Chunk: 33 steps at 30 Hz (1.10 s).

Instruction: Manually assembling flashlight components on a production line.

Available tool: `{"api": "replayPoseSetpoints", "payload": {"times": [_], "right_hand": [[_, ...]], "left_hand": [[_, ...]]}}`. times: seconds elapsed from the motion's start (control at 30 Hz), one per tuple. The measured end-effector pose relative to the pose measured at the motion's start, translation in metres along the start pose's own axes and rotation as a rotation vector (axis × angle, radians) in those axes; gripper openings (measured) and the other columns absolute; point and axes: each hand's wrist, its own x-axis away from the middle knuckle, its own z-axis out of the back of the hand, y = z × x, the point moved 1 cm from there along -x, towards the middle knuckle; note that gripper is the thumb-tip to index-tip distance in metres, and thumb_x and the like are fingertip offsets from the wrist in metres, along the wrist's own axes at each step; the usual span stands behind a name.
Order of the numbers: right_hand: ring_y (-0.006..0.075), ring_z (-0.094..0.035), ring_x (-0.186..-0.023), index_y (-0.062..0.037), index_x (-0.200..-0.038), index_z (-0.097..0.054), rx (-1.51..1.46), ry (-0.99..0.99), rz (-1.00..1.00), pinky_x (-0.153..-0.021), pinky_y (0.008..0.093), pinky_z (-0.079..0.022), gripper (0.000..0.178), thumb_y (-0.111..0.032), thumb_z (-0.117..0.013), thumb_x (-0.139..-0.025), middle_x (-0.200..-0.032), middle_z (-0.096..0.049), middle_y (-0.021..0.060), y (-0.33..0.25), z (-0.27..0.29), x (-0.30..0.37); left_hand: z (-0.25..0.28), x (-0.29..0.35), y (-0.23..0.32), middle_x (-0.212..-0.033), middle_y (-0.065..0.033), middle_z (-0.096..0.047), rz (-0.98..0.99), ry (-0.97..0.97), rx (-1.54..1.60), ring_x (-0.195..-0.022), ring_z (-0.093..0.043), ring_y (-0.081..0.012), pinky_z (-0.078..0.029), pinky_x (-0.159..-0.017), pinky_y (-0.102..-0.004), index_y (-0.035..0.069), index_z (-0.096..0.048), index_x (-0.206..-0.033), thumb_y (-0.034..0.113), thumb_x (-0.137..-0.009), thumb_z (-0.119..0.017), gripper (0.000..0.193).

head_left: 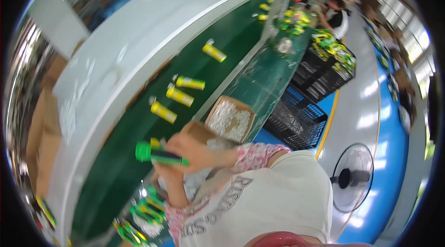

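Observation:
In front of my chest, my two hands meet at a short green-and-black stick-shaped thing [162, 155] with a wide green head at its left end. My right hand [185, 147] comes from the upper right with its fingers closed at the dark body, blurred by motion. Just below, my left hand [170, 175] also closes at the thing from underneath, its fingers partly hidden. A bit of yellow shows beside the fingers. On the green conveyor belt [132, 147] beyond lie several yellow cylinders [163, 112] with dark or clear ends.
Beside my right forearm sits an open cardboard box [252, 119] of small whitish parts. Several green-and-yellow pieces [150, 207] lie at the lower left. Black crates [296, 117] stand on the right, near a floor fan [354, 177]. A person [336, 15] works farther along the line.

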Motion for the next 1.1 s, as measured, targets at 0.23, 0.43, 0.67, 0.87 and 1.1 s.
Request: {"api": "replayPoseSetpoints", "payload": {"times": [0.23, 0.43, 0.67, 0.87, 1.1], "right_hand": [[0.0305, -0.056, -0.098, -0.0015, -0.113, -0.063, -0.368, -0.068, -0.411, -0.087, 0.038, -0.043, 0.03, -0.016, -0.058, -0.087, -0.102, -0.061, 0.0144, 0.046, 0.002, 0.011], [0.0276, -0.057, -0.098, -0.0011, -0.116, -0.063, -0.422, -0.174, -0.355, -0.085, 0.0368, -0.042, 0.03, -0.011, -0.05, -0.091, -0.104, -0.062, 0.0128, 0.052, -0.005, 0.011], [0.0275, -0.055, -0.1, -0.0022, -0.132, -0.053, -0.293, -0.297, -0.344, -0.091, 0.0353, -0.043, 0.041, -0.009, -0.051, -0.091, -0.11, -0.056, 0.0154, 0.032, -0.003, 0.007], [0.0299, -0.054, -0.1, -0.0095, -0.135, -0.053, -0.067, -0.23, -0.292, -0.088, 0.0373, -0.046, 0.049, -0.01, -0.06, -0.086, -0.111, -0.053, 0.0163, 0.028, 0.001, 0.013], [0.0341, -0.052, -0.101, -0.0161, -0.139, -0.047, 0.04, -0.29, -0.219, -0.079, 0.0413, -0.052, 0.059, -0.028, -0.062, -0.083, -0.109, -0.047, 0.0183, 0.031, -0.009, 0.028]], "left_hand": [[-0.04, -0.01, 0.011, -0.118, -0.0058, -0.054, -0.024, 0.145, -0.045, -0.11, -0.052, -0.0202, -0.039, -0.099, -0.0399, 0.01, -0.047, -0.124, 0.026, -0.102, -0.041, 0.028], [-0.039, -0.007, 0.011, -0.113, -0.0068, -0.053, -0.063, 0.297, -0.04, -0.106, -0.053, -0.0205, -0.041, -0.097, -0.0389, 0.008, -0.046, -0.122, 0.022, -0.101, -0.04, 0.026], [-0.02, -0.013, 0.003, -0.107, -0.0065, -0.055, -0.25, 0.36, -0.249, -0.098, -0.055, -0.0173, -0.047, -0.085, -0.0337, 0.005, -0.046, -0.121, 0.013, -0.097, -0.042, 0.025], [-0.004, -0.031, -0.016, -0.105, -0.0058, -0.057, -0.253, 0.257, -0.085, -0.095, -0.057, -0.0188, -0.048, -0.085, -0.0351, 0.008, -0.048, -0.12, 0.021, -0.099, -0.047, 0.025], [0.041, -0.04, -0.014, -0.111, -0.0136, -0.055, -0.03, 0.285, -0.223, -0.106, -0.054, -0.0291, -0.044, -0.099, -0.0445, -0.002, -0.048, -0.116, 0.053, -0.094, -0.051, 0.059]]}}
